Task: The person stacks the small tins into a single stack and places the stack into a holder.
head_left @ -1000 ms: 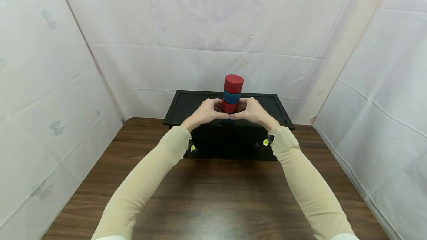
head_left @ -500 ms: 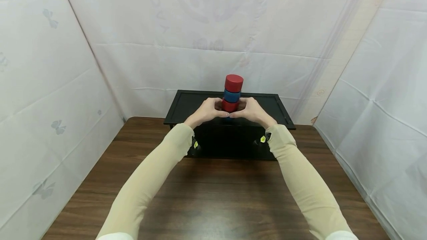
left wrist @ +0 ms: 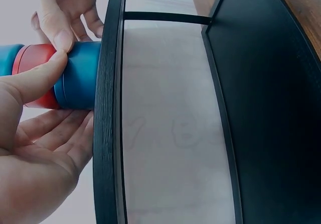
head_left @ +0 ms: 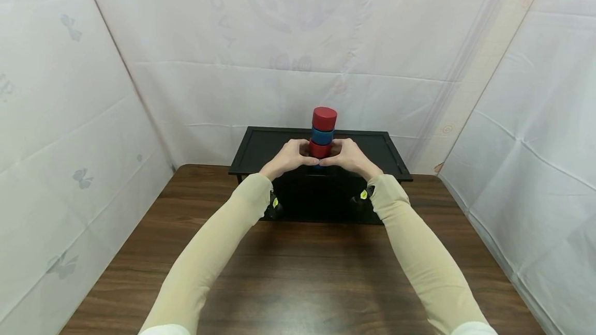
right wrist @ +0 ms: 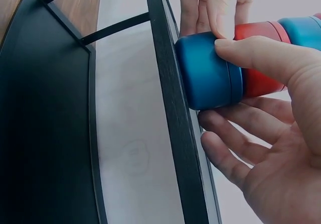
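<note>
Several round lidded canisters stand in one column over the black shelf point(head_left: 270, 149): a red canister point(head_left: 324, 119) on top, then a blue canister point(head_left: 323, 136), another red canister point(head_left: 319, 149) and a blue canister point(right wrist: 205, 73) lowest. My left hand point(head_left: 289, 156) curls round the column's lower part from the left. From the other side my right hand point(head_left: 350, 157) does the same. The thumbs meet in front, across the seam between the lower red and lowest blue canisters, with the fingers behind. In the right wrist view the lowest canister's base is right at the shelf's top board.
Under the shelf's top, thin black legs and a dark lower board point(left wrist: 271, 103) show in the left wrist view. The shelf stands at the back of a brown wooden table point(head_left: 298, 273). White cloth walls point(head_left: 233, 40) rise behind and on both sides.
The canister column has shifted very slightly left, and its top sits a little lower. Both wrists have moved slightly inward while the hands keep their hold.
</note>
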Demonstrator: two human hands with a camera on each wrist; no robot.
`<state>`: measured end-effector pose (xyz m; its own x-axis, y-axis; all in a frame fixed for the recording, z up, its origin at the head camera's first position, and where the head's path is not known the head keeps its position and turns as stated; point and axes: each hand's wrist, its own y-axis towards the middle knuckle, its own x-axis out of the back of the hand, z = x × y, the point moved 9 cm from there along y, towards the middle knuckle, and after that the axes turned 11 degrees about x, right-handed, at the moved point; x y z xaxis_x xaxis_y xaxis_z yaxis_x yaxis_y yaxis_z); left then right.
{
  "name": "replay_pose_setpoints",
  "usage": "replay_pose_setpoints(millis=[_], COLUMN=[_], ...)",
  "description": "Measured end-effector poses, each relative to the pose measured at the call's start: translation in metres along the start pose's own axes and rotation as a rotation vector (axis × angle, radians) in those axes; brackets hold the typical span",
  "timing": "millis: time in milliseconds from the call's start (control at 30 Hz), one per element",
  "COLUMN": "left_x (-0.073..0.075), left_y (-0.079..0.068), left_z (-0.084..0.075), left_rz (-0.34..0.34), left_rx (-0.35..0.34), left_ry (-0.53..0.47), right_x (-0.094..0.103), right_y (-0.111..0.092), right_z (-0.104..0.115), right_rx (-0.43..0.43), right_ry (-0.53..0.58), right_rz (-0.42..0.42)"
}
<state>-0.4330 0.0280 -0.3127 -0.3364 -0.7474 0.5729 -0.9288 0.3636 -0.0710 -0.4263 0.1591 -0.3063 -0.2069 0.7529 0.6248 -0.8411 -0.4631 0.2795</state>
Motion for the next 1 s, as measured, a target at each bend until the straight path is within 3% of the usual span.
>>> replay_pose_setpoints(millis=[800, 1000], left_x=[-0.0052, -0.0022], left_y=[-0.0016, -0.0038], left_z=[-0.0005, 0.0028], left_rz=[0.010, -0.013], left_rx=[-0.010, -0.014], left_ry=[-0.025, -0.023], right_x=[0.0008, 0.0010], right_y=[-0.0051, -0.0043], right_z=[-0.0068, -0.0023], right_rx=[-0.040, -0.033], right_ry=[-0.009, -0.078], right_rz=[-0.017, -0.006])
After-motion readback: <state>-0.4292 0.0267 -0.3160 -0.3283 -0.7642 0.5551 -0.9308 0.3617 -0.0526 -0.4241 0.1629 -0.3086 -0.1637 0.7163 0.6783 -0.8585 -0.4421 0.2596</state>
